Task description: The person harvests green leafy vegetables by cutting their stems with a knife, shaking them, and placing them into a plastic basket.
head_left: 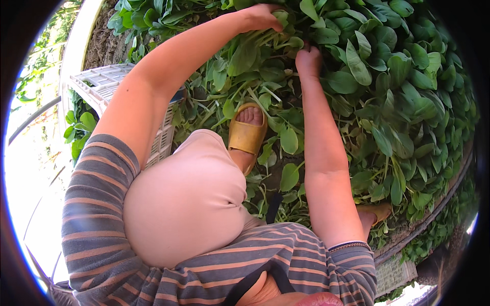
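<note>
At the top centre, my left hand [264, 18] is closed around the stems and leaves of a leafy green plant [281, 17]. My right hand [309, 59] reaches low among the leafy greens [344, 82] just to the right. Its fingertips are hidden under leaves, so what it grips cannot be seen. Between the two hands lie pale stems and round leaves. Loose leaves and cut-looking stems [271, 93] cover the ground below them, around my foot in a yellow slide sandal [249, 132].
A white plastic crate [111, 78] stands at my left, partly behind my arm. Dense leafy plants [405, 91] fill the right side, bordered by a curved dark edge [440, 218]. Another pale crate [396, 273] is at the lower right. My other sandal [383, 212] is among the plants.
</note>
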Demonstrator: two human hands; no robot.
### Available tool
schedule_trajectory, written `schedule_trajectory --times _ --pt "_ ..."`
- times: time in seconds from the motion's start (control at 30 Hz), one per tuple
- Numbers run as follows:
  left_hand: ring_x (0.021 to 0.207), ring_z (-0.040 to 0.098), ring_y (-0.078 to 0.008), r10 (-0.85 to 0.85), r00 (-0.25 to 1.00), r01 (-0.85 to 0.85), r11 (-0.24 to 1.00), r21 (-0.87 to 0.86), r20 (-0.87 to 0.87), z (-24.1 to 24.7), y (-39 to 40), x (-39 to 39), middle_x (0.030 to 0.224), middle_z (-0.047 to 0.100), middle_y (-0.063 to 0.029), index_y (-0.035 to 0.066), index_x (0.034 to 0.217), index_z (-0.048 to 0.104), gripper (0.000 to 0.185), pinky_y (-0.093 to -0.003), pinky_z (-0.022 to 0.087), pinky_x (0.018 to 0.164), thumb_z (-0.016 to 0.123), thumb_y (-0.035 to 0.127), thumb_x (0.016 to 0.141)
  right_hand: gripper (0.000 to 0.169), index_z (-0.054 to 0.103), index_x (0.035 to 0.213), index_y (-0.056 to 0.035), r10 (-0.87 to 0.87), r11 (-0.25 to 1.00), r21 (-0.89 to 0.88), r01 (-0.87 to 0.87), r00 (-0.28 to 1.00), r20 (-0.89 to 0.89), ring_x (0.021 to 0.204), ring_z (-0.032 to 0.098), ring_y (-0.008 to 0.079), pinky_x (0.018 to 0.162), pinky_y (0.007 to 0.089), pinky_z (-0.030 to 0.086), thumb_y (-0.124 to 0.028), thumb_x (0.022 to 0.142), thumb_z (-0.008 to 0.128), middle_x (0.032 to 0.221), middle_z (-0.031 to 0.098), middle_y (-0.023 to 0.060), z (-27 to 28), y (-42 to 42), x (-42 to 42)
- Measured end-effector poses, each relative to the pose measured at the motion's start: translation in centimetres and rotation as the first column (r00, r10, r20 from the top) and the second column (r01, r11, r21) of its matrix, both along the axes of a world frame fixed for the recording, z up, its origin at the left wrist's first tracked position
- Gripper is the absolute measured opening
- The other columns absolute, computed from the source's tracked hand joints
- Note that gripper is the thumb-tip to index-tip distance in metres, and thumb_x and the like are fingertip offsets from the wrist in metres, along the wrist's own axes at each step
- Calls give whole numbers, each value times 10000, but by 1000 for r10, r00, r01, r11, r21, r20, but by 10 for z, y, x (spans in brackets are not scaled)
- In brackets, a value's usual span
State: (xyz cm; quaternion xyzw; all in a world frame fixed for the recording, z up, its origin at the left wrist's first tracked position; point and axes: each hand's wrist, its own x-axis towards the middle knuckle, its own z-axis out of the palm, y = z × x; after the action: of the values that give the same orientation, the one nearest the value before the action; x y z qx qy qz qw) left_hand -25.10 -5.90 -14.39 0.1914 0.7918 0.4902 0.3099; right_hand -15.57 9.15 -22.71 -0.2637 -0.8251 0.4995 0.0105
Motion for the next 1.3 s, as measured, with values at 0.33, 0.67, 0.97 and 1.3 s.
schedule_trajectory --times 0.33,0.67,0.97,1.3 --pt "753 618 -195 337 812 -329 939 -104 476 -8 -29 10 887 635 -102 43 1030 590 401 -339 518 702 676 218 680 181 595 770 -38 201 962 -183 -204 979 -33 435 437 131 408 283 339 -200 773 515 567 501 13 -65 14 -36" --pt "724 615 -204 349 816 -361 930 -66 461 -7 -31 23 858 636 -105 34 1006 600 379 -342 514 692 674 204 675 135 484 680 -114 302 709 -702 -66 928 218 378 299 81 340 239 198 -191 777 537 539 410 -27 -3 28 -34" --pt "796 592 -185 395 832 -434 901 13 389 -15 -28 38 918 608 -87 60 1096 545 435 -334 497 723 649 150 683 144 488 683 -101 408 708 -694 -131 878 251 377 301 85 336 226 182 -178 801 512 544 418 9 -6 25 -41" --pt "816 580 -133 207 821 -425 844 328 532 74 -34 107 1005 576 -52 39 1248 463 613 -273 509 743 639 102 664 201 530 841 -37 -95 898 -440 20 984 -149 532 436 124 499 255 365 -229 842 590 643 462 -3 38 14 126"
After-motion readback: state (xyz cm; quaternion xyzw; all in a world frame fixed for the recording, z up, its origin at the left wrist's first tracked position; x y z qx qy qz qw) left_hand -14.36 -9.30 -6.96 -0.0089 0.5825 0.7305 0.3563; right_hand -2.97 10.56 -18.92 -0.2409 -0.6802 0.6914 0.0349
